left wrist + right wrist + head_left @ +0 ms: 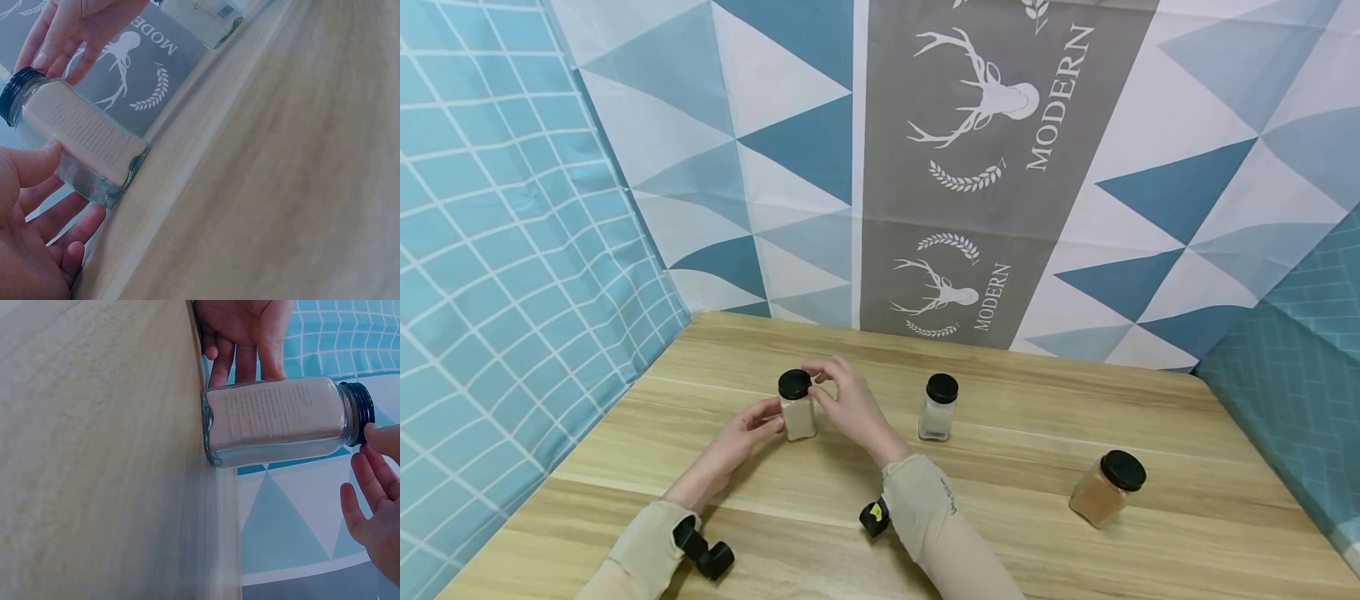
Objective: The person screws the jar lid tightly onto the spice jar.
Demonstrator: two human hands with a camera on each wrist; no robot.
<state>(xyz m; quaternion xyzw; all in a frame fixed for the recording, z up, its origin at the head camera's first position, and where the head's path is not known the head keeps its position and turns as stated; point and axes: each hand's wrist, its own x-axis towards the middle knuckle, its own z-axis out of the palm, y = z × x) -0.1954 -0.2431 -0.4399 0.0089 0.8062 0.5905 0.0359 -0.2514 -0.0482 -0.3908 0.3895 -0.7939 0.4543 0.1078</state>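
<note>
A square glass seasoning jar of pale beige powder stands upright at the left of the table. Its black screw lid is on. Low on the jar's body, my left hand holds it, thumb on one face and fingers reaching round behind. From the other side my right hand pinches the lid, with the thumb against its edge and the other fingers loosely bent. Printed small text shows through the glass in both wrist views.
Right of my hands stands a second black-lidded jar with whitish contents. Farther right and nearer is a third jar of orange-brown powder. The wooden table ends at a patterned cloth behind.
</note>
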